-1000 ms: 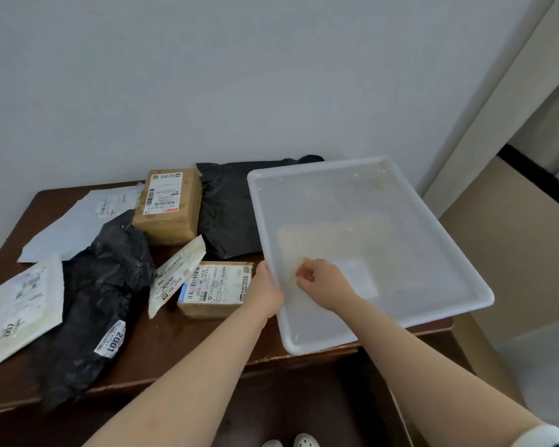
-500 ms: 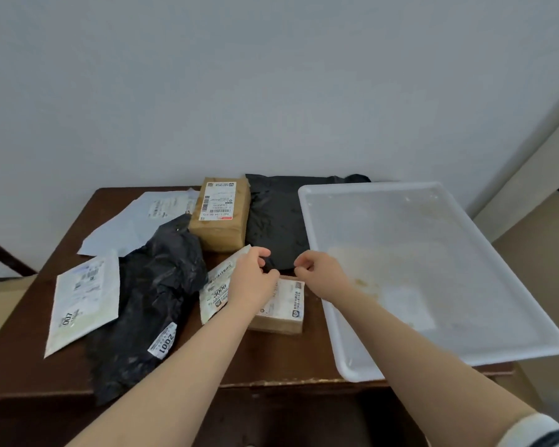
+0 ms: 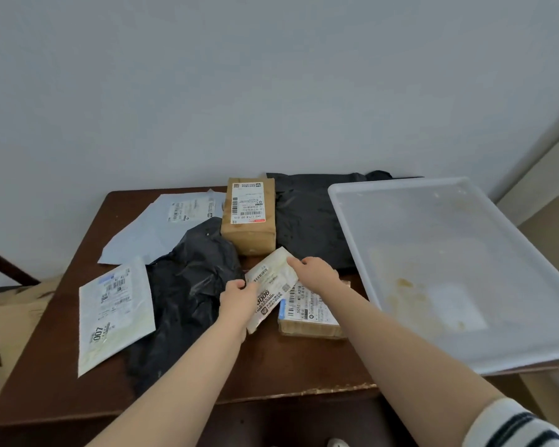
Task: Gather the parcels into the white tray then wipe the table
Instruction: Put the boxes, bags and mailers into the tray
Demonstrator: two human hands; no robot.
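Cream-coloured paper sits between our two hands: the small envelope (image 3: pixel 269 286), labelled 3006, is gripped by our left hand (image 3: pixel 239 298) along its left edge, with the fingers curled round it. Our right hand (image 3: pixel 317 274) pinches its far corner. We cannot tell whether the envelope is off the bench or resting there; its right edge overlaps the left end of a small brown box (image 3: pixel 313 321) that lies flat just under our right wrist. Just left of our left hand lies a crumpled black bag (image 3: pixel 184 301), and partly on that bag's left side rests a white mailer (image 3: pixel 113 311) marked 007. Behind the envelope a taller brown box (image 3: pixel 248 221) stands with its label facing up. To its left a grey-blue mailer (image 3: pixel 155 233) lies flat, and to its right a flat black mailer (image 3: pixel 307 221) reaches back to the wall. The white tray (image 3: pixel 439 217) lies on the right side of the dark wooden bench (image 3: pixel 288 366), beside the flat black mailer, its floor marked with yellowish stains. A striped sleeve (image 3: pixel 523 424) shows at our right arm.
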